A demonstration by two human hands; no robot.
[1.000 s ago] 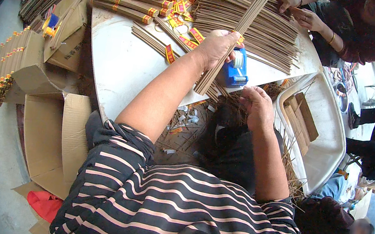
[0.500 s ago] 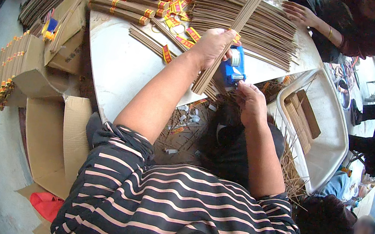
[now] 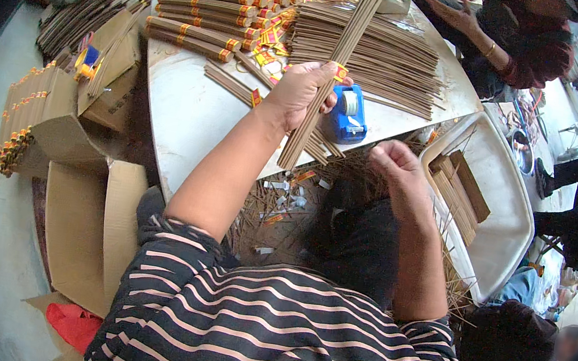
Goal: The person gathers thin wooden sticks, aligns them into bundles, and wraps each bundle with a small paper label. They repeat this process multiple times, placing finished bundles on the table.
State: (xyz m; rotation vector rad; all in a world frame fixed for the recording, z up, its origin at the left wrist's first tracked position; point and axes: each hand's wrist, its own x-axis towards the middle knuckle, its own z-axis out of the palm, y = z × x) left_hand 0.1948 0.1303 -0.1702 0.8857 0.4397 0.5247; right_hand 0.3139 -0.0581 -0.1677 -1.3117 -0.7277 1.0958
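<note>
My left hand (image 3: 295, 99) is closed around a bundle of thin brown incense sticks (image 3: 356, 30), held at a slant over the table's near edge. A red and yellow paper label (image 3: 339, 73) sits round the bundle at my thumb. Right of that hand, a blue tape dispenser (image 3: 350, 121) with a white roll stands on the table. My right hand (image 3: 402, 171) is off the table edge, apart from the dispenser, its fingers pinched together. Whatever lies between those fingertips is too small to make out. Loose incense sticks (image 3: 374, 59) spread across the table beyond the dispenser.
Labelled incense bundles (image 3: 205, 15) are stacked at the far left, beside scattered labels (image 3: 272, 43). A white tub (image 3: 512, 236) holding sticks stands at right. Cardboard boxes (image 3: 76, 231) are at left. Another person's hand (image 3: 452, 16) is across the table.
My right hand has moved away from the tape dispenser, to the right and nearer me. The bundle in my left hand has shifted slightly left and nearer. The other person's hand has lifted off the sticks.
</note>
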